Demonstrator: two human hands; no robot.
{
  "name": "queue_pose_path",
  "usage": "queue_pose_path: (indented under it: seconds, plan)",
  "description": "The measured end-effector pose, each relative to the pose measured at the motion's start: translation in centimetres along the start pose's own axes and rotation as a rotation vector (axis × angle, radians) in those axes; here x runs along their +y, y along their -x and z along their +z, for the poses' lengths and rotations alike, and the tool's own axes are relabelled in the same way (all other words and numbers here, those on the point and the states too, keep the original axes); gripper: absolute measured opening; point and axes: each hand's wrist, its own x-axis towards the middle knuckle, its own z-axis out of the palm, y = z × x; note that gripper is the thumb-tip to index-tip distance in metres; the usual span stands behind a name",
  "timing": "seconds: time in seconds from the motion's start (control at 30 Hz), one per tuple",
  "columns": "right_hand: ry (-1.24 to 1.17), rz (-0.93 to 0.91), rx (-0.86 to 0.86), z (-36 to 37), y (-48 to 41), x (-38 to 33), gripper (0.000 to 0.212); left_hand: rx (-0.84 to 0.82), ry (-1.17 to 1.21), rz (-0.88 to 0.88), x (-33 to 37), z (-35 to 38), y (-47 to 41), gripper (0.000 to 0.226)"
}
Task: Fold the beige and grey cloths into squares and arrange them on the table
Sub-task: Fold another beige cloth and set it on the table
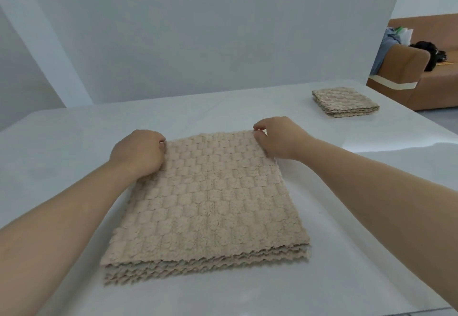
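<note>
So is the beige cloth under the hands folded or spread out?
Folded: the beige cloth shows several stacked zigzag edges along its near side, with the left hand and right hand holding its far corners.

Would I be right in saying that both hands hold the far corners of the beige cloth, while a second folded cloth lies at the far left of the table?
Not quite: the second folded cloth lies at the far right of the table, not the far left, as the head view shows. The left hand and right hand do hold the far corners of the beige cloth.
</note>
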Motion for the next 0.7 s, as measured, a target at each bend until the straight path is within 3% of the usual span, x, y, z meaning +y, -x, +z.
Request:
queue_pose_path:
  seconds: [0.17, 0.27, 0.37, 0.53, 0.7]
  plan:
    - [0.017, 0.005, 0.001, 0.4, -0.6, -0.2, 0.04, 0.058, 0.075, -0.019, -0.6, 0.4, -0.2, 0.033]
    - [0.012, -0.032, 0.048, 0.3, -0.8, -0.4, 0.037, 0.046, 0.141, 0.008, -1.0, 0.9, -0.5, 0.017]
    - [0.076, -0.085, 0.086, 0.2, -0.7, -0.9, 0.038, 0.078, 0.167, 0.022, -1.0, 1.0, -0.3, 0.022]
    - [-0.012, -0.202, 0.135, -0.7, -0.6, -2.5, 0.033, 0.143, 0.151, 0.029, -0.7, 0.8, -0.1, 0.028]
    - [0.17, -0.254, 0.224, -2.1, 0.0, -3.9, 0.027, 0.172, 0.281, 0.025, 0.4, -0.4, 0.1, 0.02]
